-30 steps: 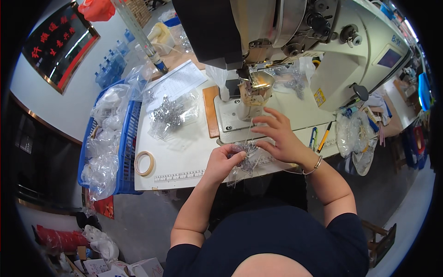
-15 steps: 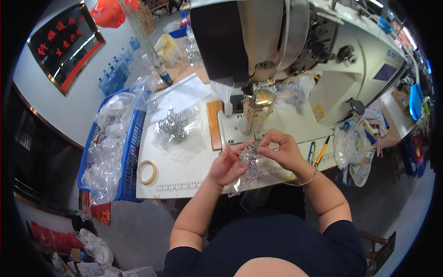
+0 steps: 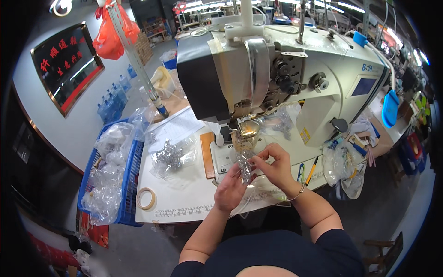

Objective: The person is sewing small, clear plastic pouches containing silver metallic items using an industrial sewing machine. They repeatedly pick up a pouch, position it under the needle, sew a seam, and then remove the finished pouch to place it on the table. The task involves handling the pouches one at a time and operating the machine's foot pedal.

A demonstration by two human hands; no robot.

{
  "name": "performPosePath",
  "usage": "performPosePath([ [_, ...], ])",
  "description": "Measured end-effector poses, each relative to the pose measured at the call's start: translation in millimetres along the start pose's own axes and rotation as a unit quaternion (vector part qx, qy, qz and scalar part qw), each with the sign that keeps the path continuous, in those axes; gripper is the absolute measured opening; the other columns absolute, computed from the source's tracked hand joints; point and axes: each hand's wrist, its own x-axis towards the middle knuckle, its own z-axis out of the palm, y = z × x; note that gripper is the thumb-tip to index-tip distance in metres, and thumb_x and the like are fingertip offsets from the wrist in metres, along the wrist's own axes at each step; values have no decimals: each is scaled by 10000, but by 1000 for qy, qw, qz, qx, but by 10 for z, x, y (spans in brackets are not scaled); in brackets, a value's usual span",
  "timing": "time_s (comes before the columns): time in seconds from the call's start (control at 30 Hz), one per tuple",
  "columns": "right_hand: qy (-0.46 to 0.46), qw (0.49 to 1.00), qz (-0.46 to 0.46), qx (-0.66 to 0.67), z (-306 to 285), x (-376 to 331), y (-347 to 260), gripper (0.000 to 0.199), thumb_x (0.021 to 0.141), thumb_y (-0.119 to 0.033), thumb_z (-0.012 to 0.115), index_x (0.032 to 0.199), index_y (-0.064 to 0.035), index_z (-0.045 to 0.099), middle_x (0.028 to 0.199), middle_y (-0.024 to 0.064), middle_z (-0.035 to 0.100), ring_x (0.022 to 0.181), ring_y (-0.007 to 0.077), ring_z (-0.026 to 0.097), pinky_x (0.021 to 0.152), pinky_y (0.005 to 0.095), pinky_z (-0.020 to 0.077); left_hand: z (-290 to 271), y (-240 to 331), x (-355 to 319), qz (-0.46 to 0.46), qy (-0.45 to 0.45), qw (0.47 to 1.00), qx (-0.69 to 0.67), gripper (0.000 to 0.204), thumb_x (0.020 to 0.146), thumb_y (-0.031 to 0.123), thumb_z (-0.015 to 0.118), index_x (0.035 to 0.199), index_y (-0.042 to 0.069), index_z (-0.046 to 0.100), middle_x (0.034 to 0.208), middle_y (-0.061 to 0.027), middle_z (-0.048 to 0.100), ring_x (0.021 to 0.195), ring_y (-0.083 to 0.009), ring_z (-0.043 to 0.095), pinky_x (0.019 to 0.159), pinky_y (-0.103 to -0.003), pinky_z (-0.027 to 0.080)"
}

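Between my two hands is a silvery, sparkling trim piece (image 3: 244, 171), held just in front of the needle area of a sewing machine (image 3: 330, 87). My left hand (image 3: 230, 190) has its fingers closed on the lower left of the piece. From the right, my right hand (image 3: 275, 166) pinches its edge between thumb and fingers. The upper end of the trim reaches close under the machine's amber guard (image 3: 249, 129); whether it touches the needle plate (image 3: 224, 159) I cannot tell. Left of the machine, a pile of similar silver pieces (image 3: 169, 156) lies on clear plastic.
A tape roll (image 3: 146, 198) and a ruler strip (image 3: 182, 212) are along the table's front left. A blue basket (image 3: 132, 177) of plastic bags stands at the left. Paper sheets (image 3: 177, 125) lie behind the pile. An orange pen (image 3: 312, 169) is beside my right wrist.
The view has tilted up, showing more of the machine. Both hands have brought the silver trim nearer the needle area, and my left fingers, spread before, have closed on it.
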Motion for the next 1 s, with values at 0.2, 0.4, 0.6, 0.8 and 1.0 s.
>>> performPosePath([
  [0.2, 51, 986, -132, -87, 51, 14, -210, 137, 631, -73, 730, 638, -90, 595, 660, 11, 508, 684, 186, 501, 720, 321, 343, 23, 171, 107, -25, 148, 961, 234, 463, 824, 69, 580, 1251, -2, 417, 1195, -123, 517, 1083, -233, 536, 957, -379, 436],
  [0.4, 32, 995, -84, -41, 76, -16, -114, 163, 632, -14, 720, 616, -62, 565, 633, 38, 525, 648, 165, 500, 611, 284, 380, 38, 221, 150, -37, 153, 956, 249, 303, 839, 81, 555, 1131, 5, 522, 1031, -98, 608, 944, -201, 597, 840, -344, 490],
  [0.6, 34, 995, 62, 76, 148, 15, -7, 150, 667, -92, 729, 625, -49, 592, 624, 16, 499, 649, 144, 492, 618, 287, 386, 41, 316, 255, -55, 162, 938, 300, 279, 833, 80, 579, 1098, 0, 540, 1013, -99, 624, 918, -219, 618, 837, -337, 484],
  [0.8, 38, 978, 173, 114, 184, 182, 83, 177, 679, -141, 735, 639, -32, 602, 632, 24, 523, 691, 134, 504, 658, 276, 412, 140, 533, 520, -125, 206, 926, 291, 227, 830, 91, 583, 1036, 1, 552, 991, -101, 625, 906, -249, 622, 835, -343, 492],
  [1.0, 38, 980, 182, 76, 271, 464, 121, 189, 678, -189, 718, 618, -44, 610, 665, 59, 568, 758, 188, 523, 677, 323, 439, 273, 755, 807, -165, 275, 914, 249, 179, 808, 91, 588, 952, -12, 562, 963, -104, 618, 867, -239, 624, 817, -357, 529],
])
